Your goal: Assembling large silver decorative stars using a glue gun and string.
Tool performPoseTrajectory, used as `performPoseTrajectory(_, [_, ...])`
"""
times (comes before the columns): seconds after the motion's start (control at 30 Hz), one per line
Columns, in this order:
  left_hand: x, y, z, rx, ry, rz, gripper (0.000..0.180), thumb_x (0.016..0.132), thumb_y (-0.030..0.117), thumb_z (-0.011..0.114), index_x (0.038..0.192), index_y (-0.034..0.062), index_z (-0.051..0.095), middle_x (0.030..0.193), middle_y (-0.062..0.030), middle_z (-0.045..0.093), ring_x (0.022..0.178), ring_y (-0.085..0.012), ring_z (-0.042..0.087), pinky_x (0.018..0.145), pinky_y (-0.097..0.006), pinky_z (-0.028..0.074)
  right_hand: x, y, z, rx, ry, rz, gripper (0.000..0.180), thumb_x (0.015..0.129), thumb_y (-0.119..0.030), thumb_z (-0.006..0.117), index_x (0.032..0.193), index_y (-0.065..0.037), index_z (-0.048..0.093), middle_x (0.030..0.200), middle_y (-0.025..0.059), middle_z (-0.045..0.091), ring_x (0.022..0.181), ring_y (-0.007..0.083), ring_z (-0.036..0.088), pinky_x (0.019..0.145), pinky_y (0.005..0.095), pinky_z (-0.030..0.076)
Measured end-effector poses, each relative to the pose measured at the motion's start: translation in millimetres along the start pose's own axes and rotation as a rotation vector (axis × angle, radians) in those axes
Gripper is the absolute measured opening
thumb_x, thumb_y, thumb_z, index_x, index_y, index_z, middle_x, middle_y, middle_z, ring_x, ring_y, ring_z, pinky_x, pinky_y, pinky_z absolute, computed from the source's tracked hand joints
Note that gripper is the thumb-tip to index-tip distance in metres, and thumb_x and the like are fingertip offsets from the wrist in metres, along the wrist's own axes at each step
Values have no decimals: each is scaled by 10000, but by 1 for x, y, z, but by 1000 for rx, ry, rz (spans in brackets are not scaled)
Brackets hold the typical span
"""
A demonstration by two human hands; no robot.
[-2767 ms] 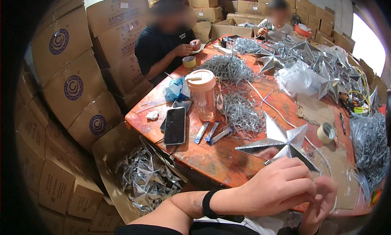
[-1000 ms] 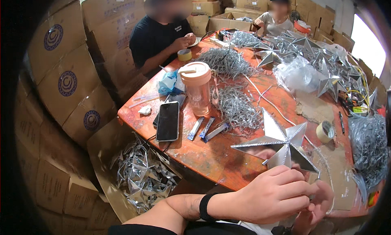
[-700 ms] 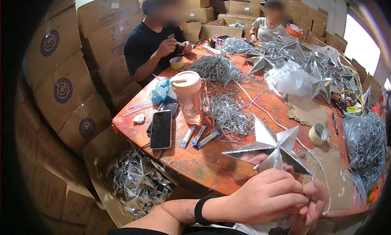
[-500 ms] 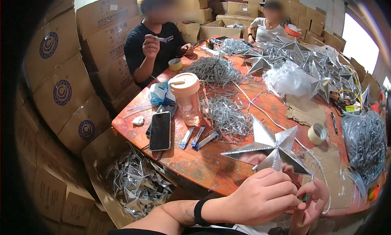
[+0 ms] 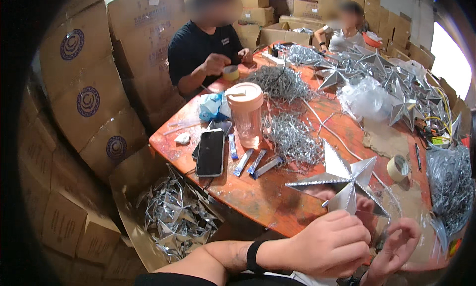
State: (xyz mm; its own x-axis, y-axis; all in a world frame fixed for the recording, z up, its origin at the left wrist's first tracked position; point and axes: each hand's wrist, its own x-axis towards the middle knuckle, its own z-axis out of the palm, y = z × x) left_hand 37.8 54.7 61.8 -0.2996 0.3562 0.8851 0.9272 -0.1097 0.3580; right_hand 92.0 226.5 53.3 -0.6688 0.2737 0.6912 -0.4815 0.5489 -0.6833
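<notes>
A shiny silver five-pointed star (image 5: 351, 179) stands tilted at the near edge of the table, just beyond my hands. Its ridges carry a beaded silver trim, and its lower points reach down to my fingers. My left hand (image 5: 329, 244), with a black band on the wrist, is closed with the fingers curled inward. The back of that hand hides what the fingertips hold. Close by on its right, my right hand (image 5: 398, 244) has bent fingers around something small and dark that I cannot make out.
On the red table (image 5: 238, 199) lie a phone (image 5: 210, 153), a pink-lidded bottle (image 5: 246, 115), slim packets (image 5: 257, 162), tinsel heaps (image 5: 295, 139) and a tape roll (image 5: 398, 168). Finished stars pile up (image 5: 367, 63) at the back. A carton of silver pieces (image 5: 176, 216) stands lower left. Two people sit across.
The view has shifted, so everything appears further right. The person in black has lowered a raised hand. Another slim packet now lies beside the phone. My hands remain close together below the star.
</notes>
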Motion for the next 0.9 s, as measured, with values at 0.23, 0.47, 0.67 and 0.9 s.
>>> performPoseTrajectory(0.23, [3, -6, 3, 21, 50, -95, 188, 763, 165, 743, 866, 77, 613, 879, -43, 583, 819, -251, 582, 697, -357, 474, -9, -1, -7, 90, -228, -147, 254, 959, -253, 552, 962, 0, 547, 852, 83, 498, 773, 177, 461, 679, 296, 364])
performPoseTrajectory(0.47, [-2, -5, -4, 4, 49, -186, 186, 766, 128, 708, 892, 79, 581, 900, -59, 584, 833, -261, 584, 710, -365, 467, 10, -19, -8, 85, -374, -247, 316, 952, -215, 561, 1125, 46, 608, 859, 110, 591, 757, 204, 533, 707, 327, 439])
performPoseTrajectory(0.67, [-2, -11, -9, 52, 92, -190, 194, 735, 121, 708, 897, 84, 608, 890, -57, 595, 827, -258, 594, 702, -358, 469, 13, -20, -8, 42, -407, -329, 275, 928, -154, 556, 1092, 50, 643, 855, 141, 603, 747, 250, 543, 685, 345, 429])
performPoseTrajectory(0.9, [1, -9, -9, 93, 77, -80, 238, 688, 128, 682, 915, 78, 626, 914, -39, 605, 828, -241, 590, 711, -358, 478, 12, -17, -11, 147, -379, -290, 284, 921, -169, 559, 1057, 64, 648, 795, 114, 583, 701, 232, 523, 648, 345, 410])
